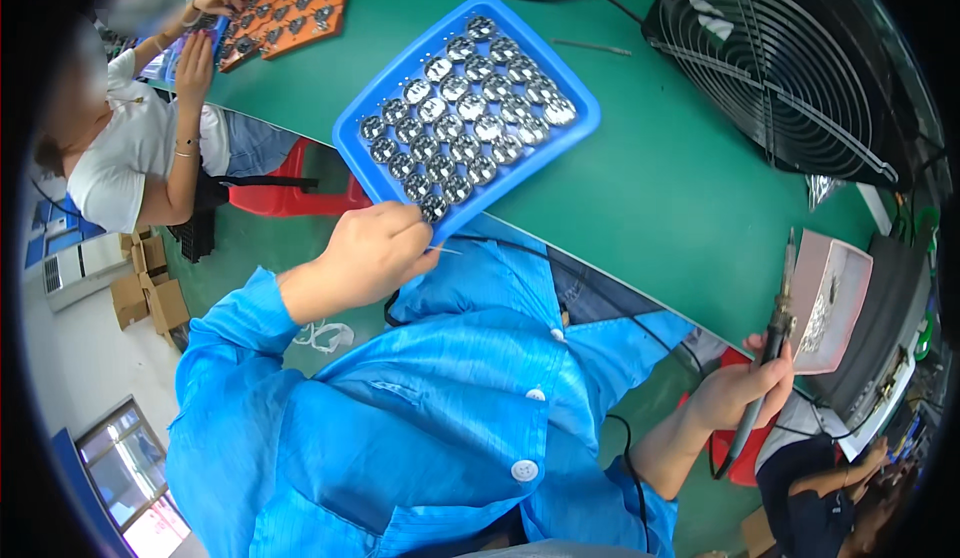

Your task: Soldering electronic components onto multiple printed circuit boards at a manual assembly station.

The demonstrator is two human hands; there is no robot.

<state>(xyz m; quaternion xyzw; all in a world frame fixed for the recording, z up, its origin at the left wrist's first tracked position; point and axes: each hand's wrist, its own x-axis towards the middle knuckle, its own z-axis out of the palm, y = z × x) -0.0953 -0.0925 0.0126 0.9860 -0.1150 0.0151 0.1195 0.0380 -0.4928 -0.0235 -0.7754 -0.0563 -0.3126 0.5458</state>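
A soldering iron is gripped upright in my right hand, its tip pointing away over the table. My left hand is closed at the near corner of a blue plastic tray. A thin pale wire pokes out beside its thumb. Its fingertips are right by the nearest of the shiny round parts, which lie in rows in the tray; whether they touch it I cannot tell. Beyond the soldering iron stands an open pinkish box with small metal pieces inside.
A black fan with a wire guard stands at the far right of the green table. A thin rod lies behind the tray. At the left, another person works beside orange boards. Red stools stand below.
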